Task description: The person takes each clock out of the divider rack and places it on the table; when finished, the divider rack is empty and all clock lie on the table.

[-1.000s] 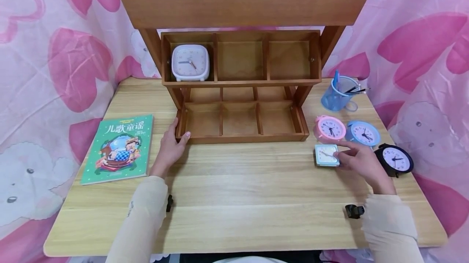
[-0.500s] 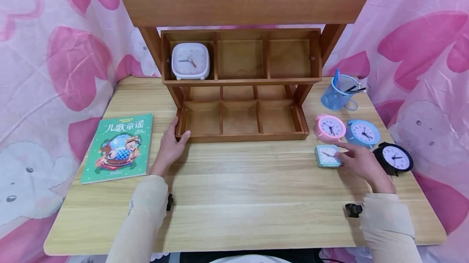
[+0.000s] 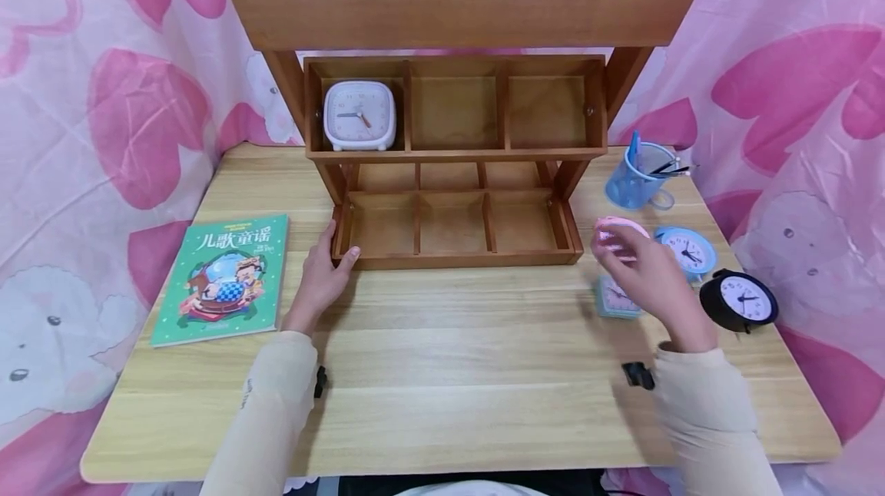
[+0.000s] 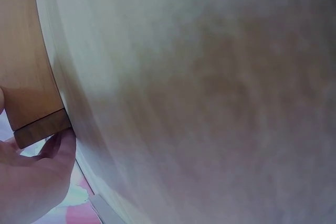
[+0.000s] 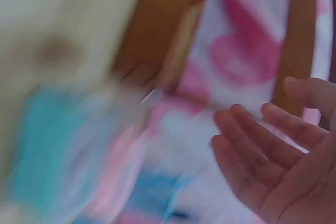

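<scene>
My left hand [image 3: 321, 285] holds the lower left corner of the brown wooden shelf [image 3: 459, 260], thumb at the front and fingers along the side. In the left wrist view, fingers [image 4: 65, 153] lie against the shelf's corner [image 4: 42, 127]. My right hand [image 3: 653, 277] hovers with loosely bent fingers and nothing in it. Beneath it, partly covered, are a mint square alarm clock [image 3: 608, 304] and a pink round alarm clock [image 3: 615, 223]. A blue round clock [image 3: 691, 252] and a black round clock [image 3: 743, 301] stand to its right. The right wrist view is blurred around the clocks.
A white alarm clock [image 3: 359, 116] sits in the left compartment of the shelf's middle tier. On the table [image 3: 456, 381], a green picture book [image 3: 224, 281] lies at the left. A blue cup [image 3: 632, 181] with pens stands at the back right.
My right hand has let go of the mint clock and risen up and to the left. The clock stays on the table. My left hand has not moved.
</scene>
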### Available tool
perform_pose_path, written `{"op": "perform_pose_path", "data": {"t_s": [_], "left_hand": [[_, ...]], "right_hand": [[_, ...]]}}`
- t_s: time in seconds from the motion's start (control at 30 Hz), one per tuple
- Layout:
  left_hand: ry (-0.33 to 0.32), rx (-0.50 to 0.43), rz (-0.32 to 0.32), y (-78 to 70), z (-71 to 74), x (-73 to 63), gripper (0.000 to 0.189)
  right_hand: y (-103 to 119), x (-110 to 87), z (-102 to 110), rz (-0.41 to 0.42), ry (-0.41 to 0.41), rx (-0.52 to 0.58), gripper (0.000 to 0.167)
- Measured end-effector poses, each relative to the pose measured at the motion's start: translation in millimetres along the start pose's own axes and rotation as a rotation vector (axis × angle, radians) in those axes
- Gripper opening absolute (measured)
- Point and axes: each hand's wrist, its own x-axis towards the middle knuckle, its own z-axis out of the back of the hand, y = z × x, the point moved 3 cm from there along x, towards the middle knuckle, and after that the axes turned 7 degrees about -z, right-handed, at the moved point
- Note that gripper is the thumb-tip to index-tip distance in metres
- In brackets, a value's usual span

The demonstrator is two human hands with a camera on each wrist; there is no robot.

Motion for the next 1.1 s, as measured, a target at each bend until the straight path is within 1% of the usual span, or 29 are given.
{"op": "perform_pose_path", "data": {"t_s": [0.1,0.17,0.27,0.33,0.4,0.47,0.5,0.6,0.73,0.83,0.97,1.1], "left_hand": [[-0.002,-0.004,-0.001,0.2,0.7,-0.6,0.076],[-0.006,-0.005,-0.004,0.4,0.8,-1.0,0.076],[-0.008,-0.007,-0.004,1.2,0.9,-1.1,0.076],[-0.011,-0.008,-0.002,1.5,1.3,-0.6,0.076],[-0.014,-0.01,-0.003,1.2,1.4,-0.2,0.076],[-0.022,-0.01,-0.008,0.5,1.5,0.1,0.075],[-0.025,-0.009,-0.01,0.3,1.4,0.2,0.075],[-0.027,-0.004,-0.01,-0.3,0.5,-0.6,0.074],[-0.021,0.006,-0.004,-0.2,-0.9,-0.9,0.075],[-0.021,0.009,-0.001,-0.2,-1.2,-1.1,0.075],[-0.025,0.009,0.001,0.4,-0.9,-1.0,0.075],[-0.03,0.006,0.006,0.6,-0.4,-1.3,0.074]], "right_hand": [[48,13.0,-6,0.147,-0.065,0.084,0.041],[80,21.9,-10,0.219,-0.088,0.123,0.038],[127,40.0,-16,0.363,-0.126,0.193,0.034],[156,55.1,-21,0.444,-0.132,0.239,0.033],[181,72.1,-26,0.498,-0.114,0.277,0.033],[202,89.3,-33,0.501,-0.072,0.285,0.036],[212,97.4,-36,0.501,-0.056,0.273,0.038],[236,119.4,-47,0.475,-0.006,0.182,0.048],[256,142.5,-61,0.446,0.032,0.058,0.058],[266,151.8,-69,0.432,0.038,-0.027,0.066],[272,157.1,-74,0.371,0.047,-0.119,0.075],[275,160.3,-75,0.305,0.074,-0.163,0.081]]}}
